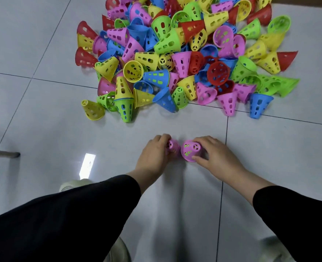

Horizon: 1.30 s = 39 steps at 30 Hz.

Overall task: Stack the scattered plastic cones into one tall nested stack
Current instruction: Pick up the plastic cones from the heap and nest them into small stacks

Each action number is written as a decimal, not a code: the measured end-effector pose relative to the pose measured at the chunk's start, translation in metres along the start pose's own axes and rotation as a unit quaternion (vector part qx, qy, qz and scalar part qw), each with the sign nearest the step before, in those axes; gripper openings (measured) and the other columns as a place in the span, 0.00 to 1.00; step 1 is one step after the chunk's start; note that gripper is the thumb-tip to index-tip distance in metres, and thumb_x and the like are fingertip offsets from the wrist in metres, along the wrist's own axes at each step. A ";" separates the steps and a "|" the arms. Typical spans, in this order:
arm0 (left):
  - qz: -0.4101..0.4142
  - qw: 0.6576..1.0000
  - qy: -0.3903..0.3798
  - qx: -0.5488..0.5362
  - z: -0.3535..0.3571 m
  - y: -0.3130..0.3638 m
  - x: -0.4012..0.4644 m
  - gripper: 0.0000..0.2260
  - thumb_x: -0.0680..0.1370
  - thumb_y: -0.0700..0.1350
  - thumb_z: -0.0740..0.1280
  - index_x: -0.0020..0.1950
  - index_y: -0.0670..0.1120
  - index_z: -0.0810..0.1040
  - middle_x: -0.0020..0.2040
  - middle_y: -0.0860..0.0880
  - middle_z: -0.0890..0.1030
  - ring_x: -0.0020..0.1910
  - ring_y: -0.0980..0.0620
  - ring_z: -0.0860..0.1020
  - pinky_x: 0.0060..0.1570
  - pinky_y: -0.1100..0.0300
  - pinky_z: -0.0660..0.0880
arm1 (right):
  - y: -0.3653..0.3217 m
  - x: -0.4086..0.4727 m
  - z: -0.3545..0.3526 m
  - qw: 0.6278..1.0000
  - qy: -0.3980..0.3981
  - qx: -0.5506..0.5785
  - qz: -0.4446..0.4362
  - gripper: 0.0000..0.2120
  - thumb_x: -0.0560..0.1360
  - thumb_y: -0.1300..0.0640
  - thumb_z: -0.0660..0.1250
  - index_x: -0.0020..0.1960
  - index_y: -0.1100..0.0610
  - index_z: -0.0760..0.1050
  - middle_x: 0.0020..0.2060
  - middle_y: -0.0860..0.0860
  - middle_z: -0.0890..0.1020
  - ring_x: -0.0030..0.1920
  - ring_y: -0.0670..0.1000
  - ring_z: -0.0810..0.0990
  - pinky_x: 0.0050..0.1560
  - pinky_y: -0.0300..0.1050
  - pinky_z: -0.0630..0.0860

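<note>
1. Two pink perforated cones sit on the floor tiles near the person, just beside each other, well apart from the main pile.
2. Left pink cone: small, partly hidden by fingers; orientation unclear.
3. Right pink cone: upright, narrow end up, spoked top visible, green showing through its holes, so a green cone seems nested inside.
4. Left hand has its fingers curled round the left pink cone, gripping it.
5. Right hand grips the right pink cone, fingers over the top and thumb at the rim.
6. Both arms wear black sleeves.
7. Cone pile lies farther out: red, yellow, green, blue and pink cones, mostly tipped on their sides, overlapping.
8. At the pile's near edge: a yellow cone stacked on a green cone, a lone yellow cone on its side, a pink cone and a blue cone.
9. Pale shoe shows beside the left sleeve.
10. A grey bar enters at the left edge.
</note>
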<state>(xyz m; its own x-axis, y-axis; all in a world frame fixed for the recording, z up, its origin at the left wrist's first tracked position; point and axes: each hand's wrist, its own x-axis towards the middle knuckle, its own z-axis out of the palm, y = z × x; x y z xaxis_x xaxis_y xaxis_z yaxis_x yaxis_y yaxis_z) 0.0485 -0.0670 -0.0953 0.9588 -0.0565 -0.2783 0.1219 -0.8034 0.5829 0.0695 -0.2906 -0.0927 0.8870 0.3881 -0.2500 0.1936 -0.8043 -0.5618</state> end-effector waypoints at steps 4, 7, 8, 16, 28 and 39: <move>-0.036 0.999 -0.012 -0.028 -0.013 0.009 0.034 0.25 0.73 0.56 0.73 0.65 0.49 0.71 0.59 0.45 0.76 0.56 0.42 0.76 0.49 0.54 0.71 | 0.004 0.021 -0.012 0.996 0.048 0.013 0.073 0.22 0.70 0.48 0.74 0.60 0.49 0.72 0.55 0.48 0.78 0.56 0.54 0.76 0.54 0.52 0.75; -0.062 0.992 0.009 -0.105 -0.028 0.010 0.047 0.30 0.74 0.63 0.68 0.72 0.53 0.66 0.63 0.48 0.76 0.59 0.48 0.77 0.58 0.53 0.74 | 0.002 0.034 -0.027 0.996 0.061 0.025 0.055 0.26 0.70 0.40 0.71 0.64 0.50 0.72 0.59 0.47 0.77 0.59 0.51 0.73 0.60 0.50 0.73; -0.074 0.988 0.053 -0.123 -0.033 0.010 0.050 0.28 0.76 0.64 0.65 0.72 0.55 0.65 0.61 0.48 0.78 0.57 0.49 0.78 0.57 0.53 0.74 | 0.001 0.040 -0.032 0.996 0.072 0.034 0.050 0.26 0.72 0.39 0.69 0.65 0.51 0.72 0.60 0.47 0.76 0.60 0.50 0.73 0.60 0.49 0.72; -0.146 0.987 0.056 -0.025 -0.052 -0.001 0.118 0.21 0.82 0.57 0.59 0.72 0.48 0.69 0.57 0.42 0.82 0.57 0.39 0.78 0.47 0.52 0.70 | -0.028 0.131 -0.053 0.997 0.003 -0.020 0.069 0.34 0.78 0.49 0.67 0.79 0.47 0.54 0.73 0.55 0.68 0.66 0.58 0.73 0.62 0.52 0.72; -0.134 0.977 0.115 -0.122 -0.072 0.001 0.132 0.22 0.75 0.63 0.68 0.50 0.43 0.75 0.42 0.46 0.80 0.40 0.46 0.76 0.36 0.55 0.65 | -0.033 0.181 -0.019 0.994 0.021 -0.067 0.086 0.19 0.73 0.54 0.73 0.59 0.54 0.69 0.50 0.54 0.79 0.50 0.58 0.78 0.42 0.46 0.69; 0.083 0.996 -0.024 -0.022 -0.127 0.006 0.089 0.27 0.74 0.54 0.73 0.69 0.52 0.67 0.55 0.51 0.76 0.50 0.50 0.77 0.47 0.58 0.73 | -0.053 0.112 -0.111 0.993 0.102 0.029 0.044 0.23 0.71 0.49 0.73 0.63 0.48 0.70 0.51 0.47 0.78 0.44 0.50 0.75 0.44 0.43 0.67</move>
<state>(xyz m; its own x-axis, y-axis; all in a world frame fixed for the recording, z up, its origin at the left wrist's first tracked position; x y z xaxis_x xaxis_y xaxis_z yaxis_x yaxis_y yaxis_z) 0.1675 -0.0013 -0.0195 0.9536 -0.2150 -0.2108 -0.0251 -0.7543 0.6560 0.2050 -0.2544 -0.0035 0.9671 0.2139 -0.1377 0.0929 -0.8007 -0.5918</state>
